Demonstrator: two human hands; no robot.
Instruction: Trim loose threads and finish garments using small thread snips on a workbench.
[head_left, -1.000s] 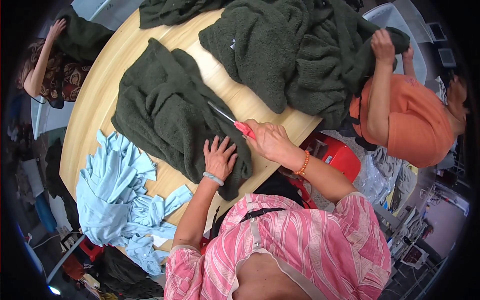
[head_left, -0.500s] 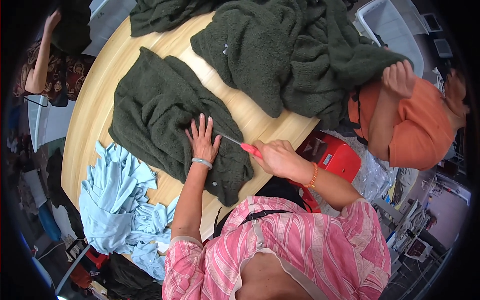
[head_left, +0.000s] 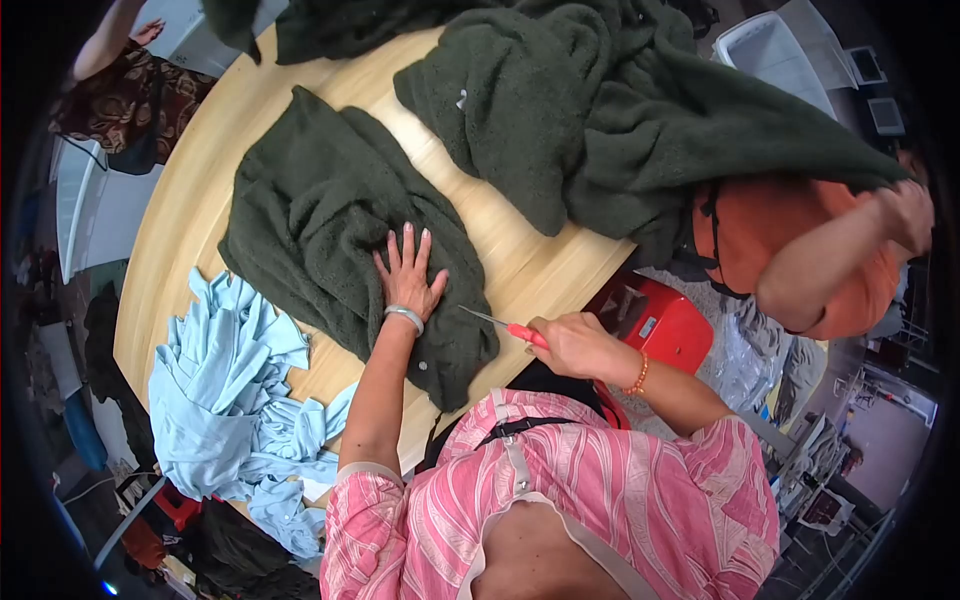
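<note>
My left hand (head_left: 410, 277) lies flat with fingers spread on a dark green knit garment (head_left: 300, 225), holding nothing and pressing on its bunched middle. A light bangle circles the wrist. In my right hand (head_left: 588, 348) is a slim red-handled tool (head_left: 527, 335) with a thin, pointed metal blade; its exact kind is not clear. The tip points left, over the garment's right edge, a short way from my left hand. A small pale button-like spot shows near the garment's lower corner.
The garment rests on a pale wooden table (head_left: 520, 262). A light blue cloth pile (head_left: 215, 410) lies at left, more dark green knitwear (head_left: 520, 110) at the far side. A co-worker in orange (head_left: 795, 245) lifts some; another person (head_left: 120, 115) stands far left. A red stool (head_left: 675, 330) is right.
My right hand has drawn the tool back, slightly right and down, away from my left hand. The co-worker in orange has pulled the knitwear farther right. At far left the other person's arm has moved.
</note>
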